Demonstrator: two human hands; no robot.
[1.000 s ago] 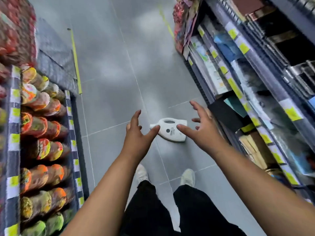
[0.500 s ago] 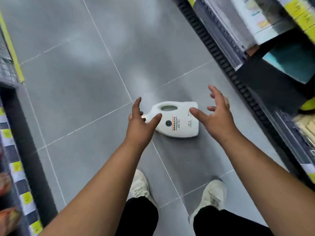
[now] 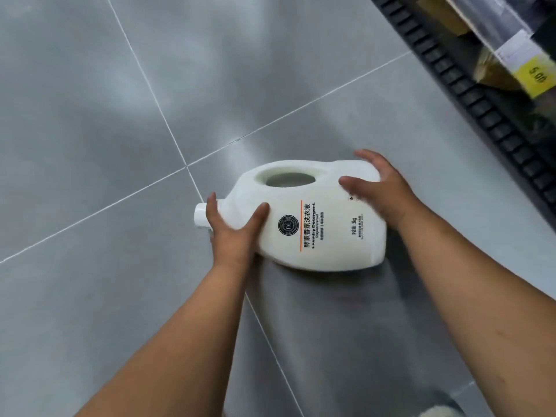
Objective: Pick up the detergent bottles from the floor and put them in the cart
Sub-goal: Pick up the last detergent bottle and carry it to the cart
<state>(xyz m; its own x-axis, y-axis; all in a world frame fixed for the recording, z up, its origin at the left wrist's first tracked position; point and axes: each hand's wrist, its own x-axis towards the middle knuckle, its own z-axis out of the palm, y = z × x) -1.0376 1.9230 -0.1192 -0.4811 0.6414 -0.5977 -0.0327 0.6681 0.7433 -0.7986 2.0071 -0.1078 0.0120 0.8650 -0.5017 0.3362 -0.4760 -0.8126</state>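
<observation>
White detergent bottle [image 3: 319, 227] lies on the grey floor [image 3: 90, 115], cap [image 3: 199, 216] toward 9 o'clock; left hand [image 3: 234, 233] clasps its neck, right hand [image 3: 383, 191] its base. Grasping step; next, a firm two-handed lift

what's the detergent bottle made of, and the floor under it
The detergent bottle looks like opaque white moulded plastic with a satin finish and a handle hole moulded through it. The floor seems to be large grey glazed tiles, glossy: soft light reflections and thin pale grout lines show it.
</observation>
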